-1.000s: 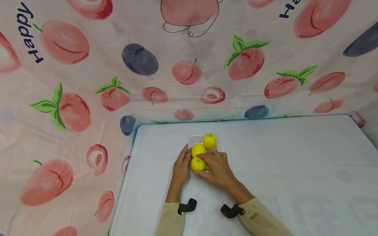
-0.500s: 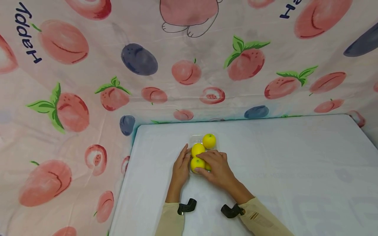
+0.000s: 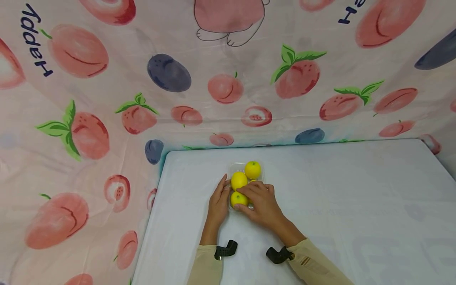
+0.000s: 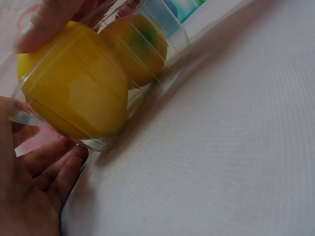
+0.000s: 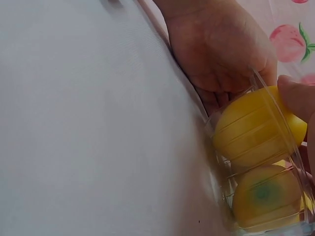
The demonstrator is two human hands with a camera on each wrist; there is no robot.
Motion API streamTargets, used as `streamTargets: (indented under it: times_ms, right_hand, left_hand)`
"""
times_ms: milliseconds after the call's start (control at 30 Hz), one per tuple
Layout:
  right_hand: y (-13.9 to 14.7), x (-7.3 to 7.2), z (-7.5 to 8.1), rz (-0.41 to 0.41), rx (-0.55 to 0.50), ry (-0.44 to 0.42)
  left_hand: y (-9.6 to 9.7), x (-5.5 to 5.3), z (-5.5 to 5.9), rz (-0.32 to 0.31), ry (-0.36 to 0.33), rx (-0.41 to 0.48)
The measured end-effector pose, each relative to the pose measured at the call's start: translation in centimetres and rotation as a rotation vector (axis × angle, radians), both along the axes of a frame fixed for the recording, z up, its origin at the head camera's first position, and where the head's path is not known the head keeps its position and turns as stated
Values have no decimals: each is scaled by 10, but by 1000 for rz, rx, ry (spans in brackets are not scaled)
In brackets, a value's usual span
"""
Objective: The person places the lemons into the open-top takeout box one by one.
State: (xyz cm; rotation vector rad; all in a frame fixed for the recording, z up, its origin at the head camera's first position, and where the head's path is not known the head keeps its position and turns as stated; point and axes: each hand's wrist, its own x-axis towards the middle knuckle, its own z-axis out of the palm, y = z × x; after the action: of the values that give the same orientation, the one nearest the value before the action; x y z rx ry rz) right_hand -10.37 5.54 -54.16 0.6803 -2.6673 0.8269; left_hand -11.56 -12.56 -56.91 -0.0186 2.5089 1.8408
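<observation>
A clear plastic container (image 3: 235,166) holds several round yellow fruits, some with a green spot. My right hand (image 3: 263,204) reaches over it and holds the near-left fruit (image 3: 239,198) between thumb and fingers. In the left wrist view, a thumb (image 4: 42,29) lies on this fruit (image 4: 78,88). Beyond it sit a middle fruit (image 3: 239,180) and a far-right one (image 3: 253,169); others are partly hidden under my right hand. My left hand (image 3: 217,204) stands along the container's left side, fingers extended, close against its wall.
The container stands on a white-covered table (image 3: 338,206). A fruit-printed cloth (image 3: 199,91) hangs behind the table and along its left. Black wrist mounts (image 3: 226,249) sit on both sleeves.
My right thumb has shifted slightly up onto the near-left fruit. The fruits have moved a little in the container, and a sliver of yellow shows beyond my right fingers. My left hand stays put.
</observation>
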Motion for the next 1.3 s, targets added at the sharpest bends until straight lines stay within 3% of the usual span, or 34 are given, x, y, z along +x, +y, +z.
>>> streamTargets:
  times_ms: [500, 867, 1167, 1300]
  right_hand:
    - [-4, 0, 5, -49, 75, -29]
    - [2, 1, -3, -25, 75, 41]
    - [10, 7, 4, -7, -103, 125]
    - [20, 14, 9, -29, -142, 109]
  left_hand:
    - [0, -1, -1, -1, 5, -1]
    - [1, 0, -1, -2, 8, -3]
    - [-1, -1, 0, 2, 9, -16]
    - [-4, 0, 2, 6, -17, -11]
